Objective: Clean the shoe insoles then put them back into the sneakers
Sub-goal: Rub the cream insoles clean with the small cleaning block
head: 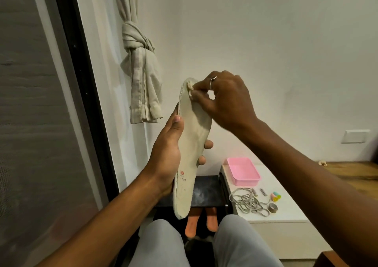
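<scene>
- Left hand (165,160) has the cream insole (194,144) and holds it upright in front of the wall, toe end up and heel end down by the knees.
- It's a firm wrap: the thumb lies along the near edge, the palm sits behind, and two fingertips curl round the far edge.
- There's a small red mark and some print on the heel half, facing the camera.
- Right hand (227,101), with a ring (212,80) on one finger, is up at the toe end.
- Its thumb and fingertips pinch a small pale wad (189,86) and press it against the tip of the insole.
- I can't tell whether the wad is cloth or tissue.
- Below the heel, two orange insoles (191,224) lie side by side, running out from a dark surface (206,191), between the grey-trousered knees (161,244).
- Off to the right, a white cabinet (286,211) carries a pink tray (247,182) at the back.
- A tangle of grey laces (247,203) lies in front of the tray, with a small roll (273,208) just beside it.
- Up left, a knotted beige curtain (137,39) hangs by the window frame.
</scene>
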The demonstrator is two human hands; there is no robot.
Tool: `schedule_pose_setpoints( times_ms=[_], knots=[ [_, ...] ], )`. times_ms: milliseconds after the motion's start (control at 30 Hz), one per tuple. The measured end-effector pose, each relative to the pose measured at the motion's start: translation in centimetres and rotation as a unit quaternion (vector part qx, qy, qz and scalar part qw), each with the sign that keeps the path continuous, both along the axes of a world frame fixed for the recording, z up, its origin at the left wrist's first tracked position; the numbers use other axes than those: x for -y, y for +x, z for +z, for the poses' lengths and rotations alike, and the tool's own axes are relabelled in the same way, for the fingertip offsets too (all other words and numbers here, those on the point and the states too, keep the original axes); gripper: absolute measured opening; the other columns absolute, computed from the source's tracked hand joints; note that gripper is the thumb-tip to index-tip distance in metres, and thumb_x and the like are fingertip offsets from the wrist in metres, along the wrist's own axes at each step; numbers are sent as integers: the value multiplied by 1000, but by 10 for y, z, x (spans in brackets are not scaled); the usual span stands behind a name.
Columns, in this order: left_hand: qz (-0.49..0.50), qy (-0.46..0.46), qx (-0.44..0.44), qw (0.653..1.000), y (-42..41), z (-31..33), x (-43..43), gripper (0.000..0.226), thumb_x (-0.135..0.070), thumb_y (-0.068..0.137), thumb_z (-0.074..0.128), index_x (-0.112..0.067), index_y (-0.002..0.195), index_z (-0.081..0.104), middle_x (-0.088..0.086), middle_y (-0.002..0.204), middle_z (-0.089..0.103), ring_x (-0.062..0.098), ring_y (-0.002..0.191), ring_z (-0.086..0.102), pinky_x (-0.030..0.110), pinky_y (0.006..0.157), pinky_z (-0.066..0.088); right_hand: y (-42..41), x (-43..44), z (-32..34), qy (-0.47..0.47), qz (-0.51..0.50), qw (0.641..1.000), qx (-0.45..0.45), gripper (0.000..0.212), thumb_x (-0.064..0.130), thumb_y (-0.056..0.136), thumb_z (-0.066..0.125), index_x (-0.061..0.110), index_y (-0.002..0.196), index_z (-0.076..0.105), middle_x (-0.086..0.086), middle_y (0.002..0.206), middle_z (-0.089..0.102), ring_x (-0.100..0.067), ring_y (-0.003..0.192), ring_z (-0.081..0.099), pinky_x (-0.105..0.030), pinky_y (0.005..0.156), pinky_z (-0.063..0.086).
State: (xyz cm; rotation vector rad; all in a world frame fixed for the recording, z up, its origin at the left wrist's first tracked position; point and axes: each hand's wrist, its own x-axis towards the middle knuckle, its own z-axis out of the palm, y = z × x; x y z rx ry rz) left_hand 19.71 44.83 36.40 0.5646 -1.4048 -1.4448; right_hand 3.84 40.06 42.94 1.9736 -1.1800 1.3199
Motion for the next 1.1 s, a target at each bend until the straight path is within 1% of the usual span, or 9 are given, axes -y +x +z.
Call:
schedule_pose_setpoints(
  times_ms=[100, 233, 333, 433, 533, 633, 800, 967, 1100],
  knots=[
    [3, -1, -5, 1000, 0, 0, 0, 46, -47, 107, 26, -28, 143, 48, 26, 117, 65, 21, 66, 66, 31, 52, 49, 6, 1, -1, 19, 31, 999, 31, 19, 36, 88, 71, 22, 97, 81, 6, 88, 72, -10, 78, 57, -40, 74, 51],
    [19, -12, -29, 999, 1, 0, 5, 45, -46, 108, 27, -27, 141, 51, 19, 110, 69, 30, 82, 66, 38, 64, 48, 16, -24, -17, 59, 100, 993, -22, 19, 32, 89, 74, 16, 98, 80, 1, 89, 73, -14, 81, 63, -31, 72, 51],
    [7, -13, -11, 1000, 0, 1, 2, 45, -47, 108, 26, -30, 142, 49, 23, 115, 67, 24, 71, 66, 33, 56, 49, 3, -15, -8, 48, 41, 998, -29, 21, 38, 89, 72, 21, 98, 81, 3, 88, 73, -12, 78, 57, -36, 74, 48],
    [-4, -8, 9, 1000, -2, 0, -3, 44, -48, 107, 25, -34, 142, 47, 27, 120, 64, 19, 64, 66, 30, 53, 50, 1, -1, 4, 25, -11, 1000, 10, 20, 39, 88, 70, 24, 97, 81, 5, 87, 73, -13, 76, 56, -37, 73, 48],
    [-1, -2, -5, 1000, -1, 1, -2, 43, -47, 108, 25, -31, 140, 49, 26, 115, 66, 22, 67, 66, 31, 53, 49, 14, -9, -2, 32, 56, 997, 36, 18, 31, 88, 72, 18, 96, 81, 2, 86, 73, -16, 78, 63, -37, 70, 53],
    [0, -5, -19, 1000, -1, 0, 1, 45, -46, 108, 26, -25, 139, 51, 21, 107, 68, 26, 74, 65, 34, 57, 48, 17, -21, -13, 49, 93, 995, 0, 19, 32, 89, 72, 17, 97, 81, 1, 85, 73, -15, 78, 62, -36, 71, 52],
    [-3, -4, -13, 1000, 0, 1, -2, 45, -47, 107, 27, -32, 142, 49, 22, 122, 66, 25, 75, 67, 34, 56, 49, -5, -10, -1, 29, -12, 999, -32, 20, 38, 89, 68, 24, 95, 81, 6, 86, 73, -20, 81, 60, -42, 77, 47],
    [14, -9, -47, 999, 1, 1, 0, 45, -41, 109, 28, -20, 141, 52, 15, 106, 69, 29, 80, 63, 40, 63, 49, 7, -37, -18, 68, 45, 985, -154, 21, 35, 90, 67, 20, 97, 81, 6, 88, 73, -12, 78, 54, -29, 74, 33],
    [11, -16, -4, 1000, 3, 2, -1, 49, -47, 107, 27, -25, 144, 49, 20, 119, 68, 26, 79, 69, 36, 59, 53, -6, -24, -4, 22, -16, 993, -118, 19, 34, 89, 68, 21, 96, 80, 5, 88, 73, -21, 80, 58, -36, 72, 40]
  ],
)
